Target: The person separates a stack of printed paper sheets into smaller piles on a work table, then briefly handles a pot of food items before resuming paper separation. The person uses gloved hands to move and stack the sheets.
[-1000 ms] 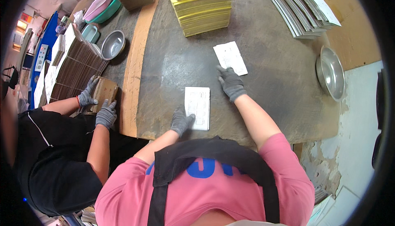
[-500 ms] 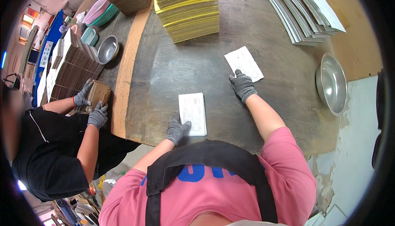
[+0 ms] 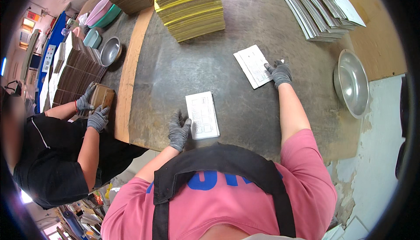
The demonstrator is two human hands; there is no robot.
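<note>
A small stack of white printed sheets (image 3: 202,114) lies on the dark table close in front of me. My left hand (image 3: 179,131), in a grey knit glove, rests at its left side with thumb and fingers apart; the thumb is at the stack's edge. Farther off to the right is a second small stack of white printed sheets (image 3: 253,66), set at a slant. Beside its right edge is my right hand (image 3: 280,72), gloved alike, fingers spread and the thumb at the edge. A small white tip shows at one finger; I cannot tell what it is.
Tall yellow-edged cardboard stacks (image 3: 192,17) stand at the far side, and white-topped sheets (image 3: 321,10) at the far right. A metal basin (image 3: 351,84) sits at the right edge. On the left a co-worker's gloved hands (image 3: 98,118) hold a brown cardboard bundle (image 3: 103,96).
My right hand has gone from the near corner of the slanted stack to its right side. My left hand has slid leftward off the near stack's face. The view has shifted slightly.
</note>
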